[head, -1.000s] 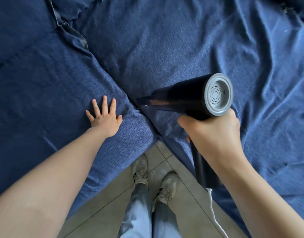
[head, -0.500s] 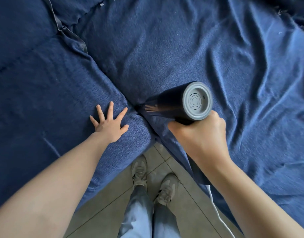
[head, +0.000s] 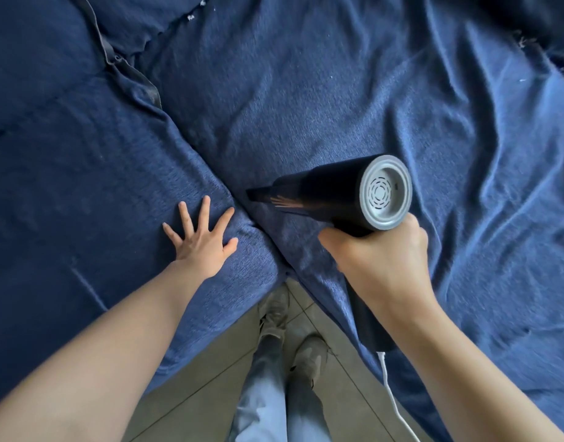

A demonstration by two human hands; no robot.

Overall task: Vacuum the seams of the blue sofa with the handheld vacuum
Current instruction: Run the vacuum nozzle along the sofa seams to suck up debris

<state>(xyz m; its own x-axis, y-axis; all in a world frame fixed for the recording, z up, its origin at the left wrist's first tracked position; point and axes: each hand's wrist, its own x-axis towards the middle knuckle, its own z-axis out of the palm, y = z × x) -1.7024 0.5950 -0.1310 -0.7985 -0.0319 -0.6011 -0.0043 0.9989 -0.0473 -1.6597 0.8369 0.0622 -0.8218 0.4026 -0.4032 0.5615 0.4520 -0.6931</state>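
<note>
The blue sofa fills the view, with a seam running diagonally between the left cushion and the right one. My right hand grips the handle of the black handheld vacuum, whose grey rear cap faces me. Its narrow nozzle points left, and the tip sits at the seam near the front edge. My left hand presses flat on the left cushion with fingers spread, just beside the seam.
A dark strap lies along the seam farther back. White lint specks sit at the top. Below the sofa edge are a tiled floor, my legs and shoes, and a white cord hanging from the handle.
The vacuum first slid left and toward me along the seam, then edged slightly right. My left hand shifted a little toward the seam, still flat on the cushion.
</note>
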